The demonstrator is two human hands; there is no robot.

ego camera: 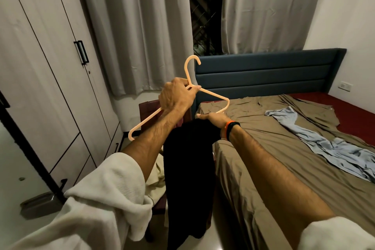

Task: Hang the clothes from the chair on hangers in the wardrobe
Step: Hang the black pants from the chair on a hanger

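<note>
Left hand [176,95] is raised mid-frame, fingers [185,84] curled tight round the neck of a peach plastic hanger [215,95], just under its hook. Hook points up, hanger tilted, one arm running down-left past the wrist, the other toward the bed. Right hand [213,117] sits lower and just right of the left, back of hand up, gripping the top edge of a black garment [188,168]; the fingers are mostly hidden behind the cloth, thumb sticks out left. The garment hangs straight down from that grip, between the two forearms, in front of the chair. The right wrist wears a black and orange band [231,129]. Both sleeves are white and pushed up.

Dark wooden chair [148,107] stands behind the hands, between wardrobe and bed, a cream garment [155,178] lying on its seat, partly covered by the left arm. Wardrobe [40,87] is on the left, pale wood-look doors closed, with black handle [81,52]. Bed [294,168] on the right has a crumpled brown sheet, a light blue cloth [324,148] lying across it, and a dark blue headboard [263,73]. Grey curtains [132,26] hang behind, parted on a dark window.
</note>
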